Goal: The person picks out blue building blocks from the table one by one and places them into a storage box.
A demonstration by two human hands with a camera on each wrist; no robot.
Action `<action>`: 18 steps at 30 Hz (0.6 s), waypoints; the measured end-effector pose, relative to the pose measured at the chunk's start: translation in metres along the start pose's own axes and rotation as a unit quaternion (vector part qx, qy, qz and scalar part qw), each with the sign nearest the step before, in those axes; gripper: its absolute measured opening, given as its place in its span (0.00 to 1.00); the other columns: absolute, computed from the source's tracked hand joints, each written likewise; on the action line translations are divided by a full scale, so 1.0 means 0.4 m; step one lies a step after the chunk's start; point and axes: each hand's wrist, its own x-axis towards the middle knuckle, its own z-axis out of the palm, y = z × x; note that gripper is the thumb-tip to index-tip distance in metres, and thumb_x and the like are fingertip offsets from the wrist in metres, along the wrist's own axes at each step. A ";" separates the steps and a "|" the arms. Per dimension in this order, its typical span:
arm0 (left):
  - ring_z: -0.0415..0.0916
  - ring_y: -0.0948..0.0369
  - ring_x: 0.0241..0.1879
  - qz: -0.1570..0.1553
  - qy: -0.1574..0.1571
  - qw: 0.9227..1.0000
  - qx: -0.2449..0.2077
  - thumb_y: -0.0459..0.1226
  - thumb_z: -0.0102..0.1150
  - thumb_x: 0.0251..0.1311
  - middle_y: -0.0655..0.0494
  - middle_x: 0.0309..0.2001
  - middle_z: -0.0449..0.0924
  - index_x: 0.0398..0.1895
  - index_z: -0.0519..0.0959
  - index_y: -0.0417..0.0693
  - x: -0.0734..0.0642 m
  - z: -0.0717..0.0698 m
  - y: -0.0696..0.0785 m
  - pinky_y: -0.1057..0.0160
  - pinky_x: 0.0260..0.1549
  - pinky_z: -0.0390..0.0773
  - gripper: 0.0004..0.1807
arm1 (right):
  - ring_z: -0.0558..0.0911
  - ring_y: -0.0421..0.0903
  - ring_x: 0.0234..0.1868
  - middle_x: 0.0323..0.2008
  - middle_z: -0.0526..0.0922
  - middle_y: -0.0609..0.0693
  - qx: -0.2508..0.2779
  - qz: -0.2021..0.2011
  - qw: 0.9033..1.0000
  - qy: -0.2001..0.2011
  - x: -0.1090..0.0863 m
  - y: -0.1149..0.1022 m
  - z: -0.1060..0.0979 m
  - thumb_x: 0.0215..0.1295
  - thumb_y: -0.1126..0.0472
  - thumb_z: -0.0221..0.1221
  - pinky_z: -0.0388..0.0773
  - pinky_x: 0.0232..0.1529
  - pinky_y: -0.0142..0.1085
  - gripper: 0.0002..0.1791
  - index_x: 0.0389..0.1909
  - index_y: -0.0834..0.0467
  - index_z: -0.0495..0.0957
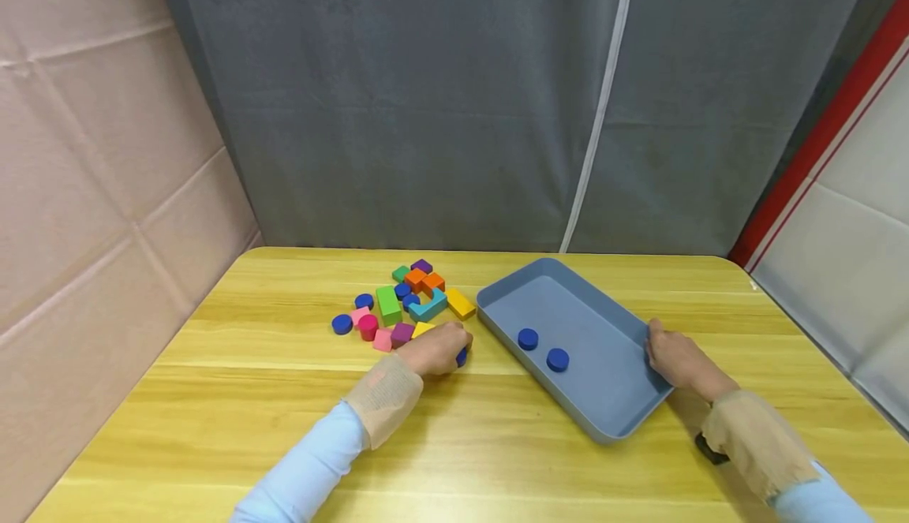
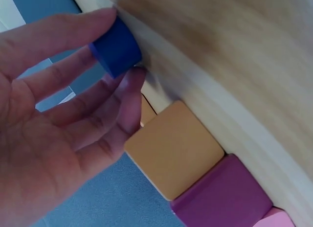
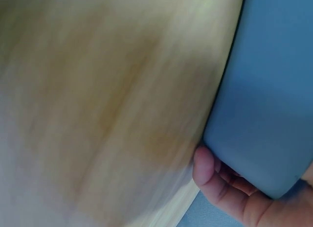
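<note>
My left hand (image 1: pixel 439 348) pinches a blue round block (image 2: pixel 117 48) between thumb and fingers, just above the table and left of the tray. Close by its fingers lie a yellow block (image 2: pixel 175 149) and a purple block (image 2: pixel 222 192). On the right, my right hand (image 1: pixel 678 356) grips the short right end of the grey-blue tray (image 1: pixel 543 389); the right wrist view shows fingers curled at the tray's corner (image 3: pixel 264 173). Two blue round blocks, one (image 1: pixel 528 339) and another (image 1: pixel 558 360), lie inside the tray.
Left of the tray is a loose cluster of coloured blocks, among them a green block (image 1: pixel 388 305), a teal arch (image 1: pixel 428 307), a red cylinder (image 1: pixel 368 326) and a yellow block (image 1: pixel 460 304). A grey curtain (image 1: pixel 412 113) hangs behind the wooden table (image 1: pixel 234 397).
</note>
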 end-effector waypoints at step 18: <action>0.68 0.60 0.33 -0.050 -0.023 0.997 -0.048 0.28 0.58 0.51 0.52 0.37 0.71 0.40 0.76 0.43 -0.019 -0.022 0.006 0.66 0.35 0.74 0.12 | 0.72 0.51 0.14 0.13 0.66 0.54 -0.004 -0.002 1.000 0.002 -0.001 -0.001 0.000 0.58 0.72 0.46 0.67 0.14 0.41 0.07 0.27 0.68 0.58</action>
